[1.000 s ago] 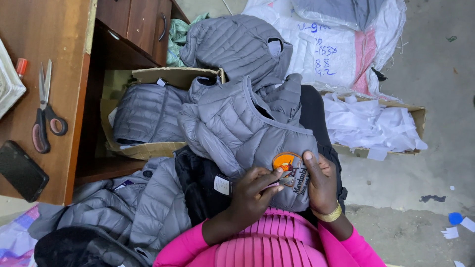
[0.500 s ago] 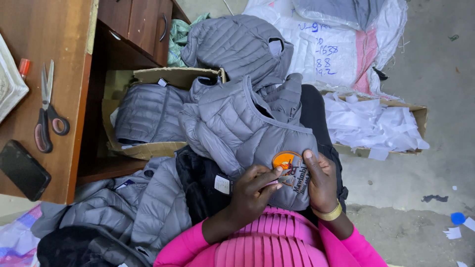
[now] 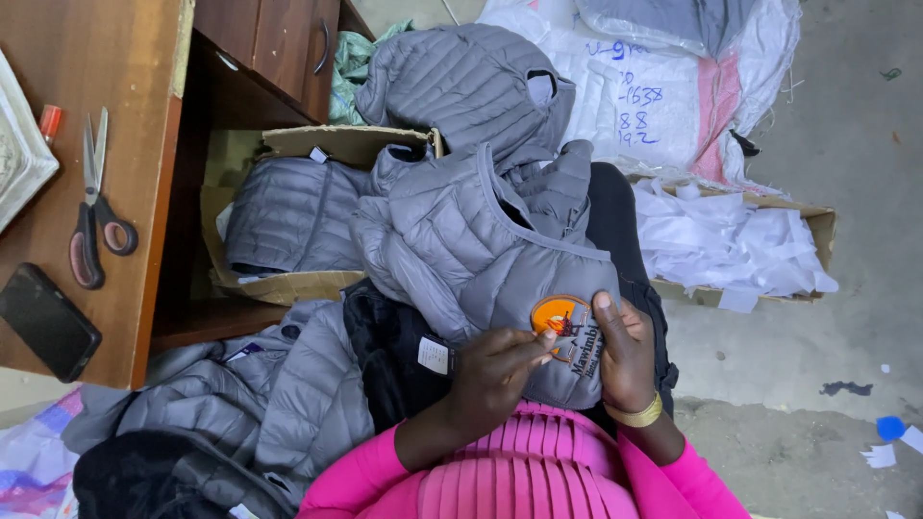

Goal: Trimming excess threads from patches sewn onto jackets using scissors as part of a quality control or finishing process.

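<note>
Head camera, looking straight down: a grey quilted puffer jacket point(image 3: 481, 245) lies across the person's lap, over a black garment point(image 3: 389, 356), with its chest panel turned up toward the camera. On that panel sits a round orange embroidered patch point(image 3: 561, 315) with dark stitched lettering beside it. The left hand point(image 3: 495, 370) is closed in a pinch, thumb and forefinger tips meeting right at the lower left edge of the patch; whatever is held between them is too small to make out. The right hand point(image 3: 623, 351) lies flat on the jacket just right of the patch, fingers extended along the lettering and pressing the fabric down rather than gripping it; a gold bangle point(image 3: 636, 415) circles its wrist. Both arms wear bright pink sleeves point(image 3: 361, 481).

More grey puffer jackets surround the lap: one folded in an open cardboard box point(image 3: 288, 216) under the desk, one heaped above on a white woven sack point(image 3: 644, 106), and several piled on the floor at lower left point(image 3: 240, 404). To the right, a shallow cardboard tray point(image 3: 817, 226) holds crumpled white plastic bags.

At left, the wooden desk point(image 3: 125, 144) carries a pair of scissors with red-brown handles point(image 3: 93, 207) and a black phone point(image 3: 46, 322) lying face down near the edge, well apart from both hands.
</note>
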